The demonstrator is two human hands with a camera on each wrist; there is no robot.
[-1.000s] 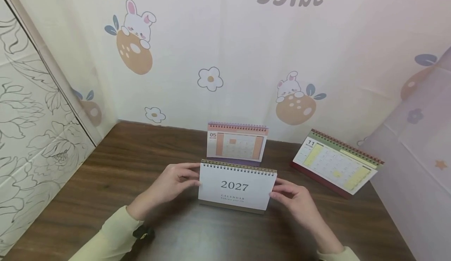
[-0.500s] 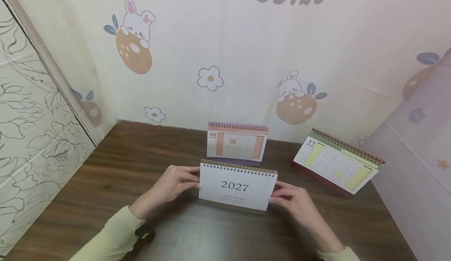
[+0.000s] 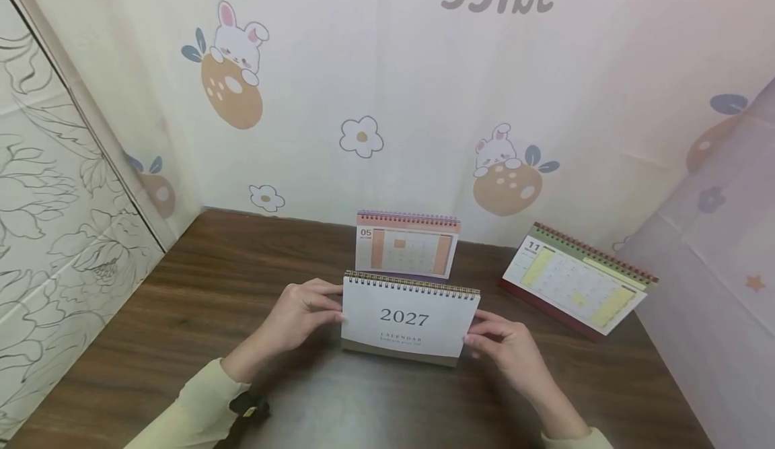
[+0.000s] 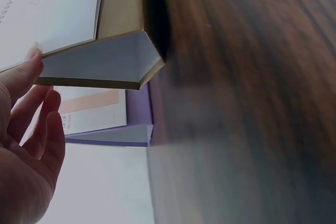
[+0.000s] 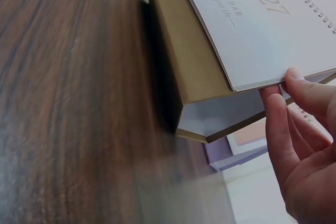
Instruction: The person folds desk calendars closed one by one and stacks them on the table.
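Note:
A white desk calendar [image 3: 402, 324] marked 2027, with a brown base and a wire-bound top, stands in the middle of the head view. My left hand [image 3: 305, 314] pinches its left edge, thumb at the front and fingers behind. On the other side, my right hand [image 3: 508, 348] pinches the right edge, its thumb [image 5: 295, 74] on the page edge and fingertips tucked behind the pages. Both wrist views show the hollow underside of the brown base [image 4: 121, 17]. Whether the base touches the table cannot be told.
Close behind stands an orange-and-purple calendar [image 3: 408, 247] showing 05, its lower part partly covered. A green-and-red calendar [image 3: 578, 281] showing 11 stands angled at the right. The wooden table [image 3: 200, 287] ends at a printed curtain [image 3: 303, 85]. Near the left cuff is a dark object [image 3: 249, 406].
The 2027 calendar appears slightly higher in the head view, and a little more of its brown base strip shows. Both hands keep their hold at its sides.

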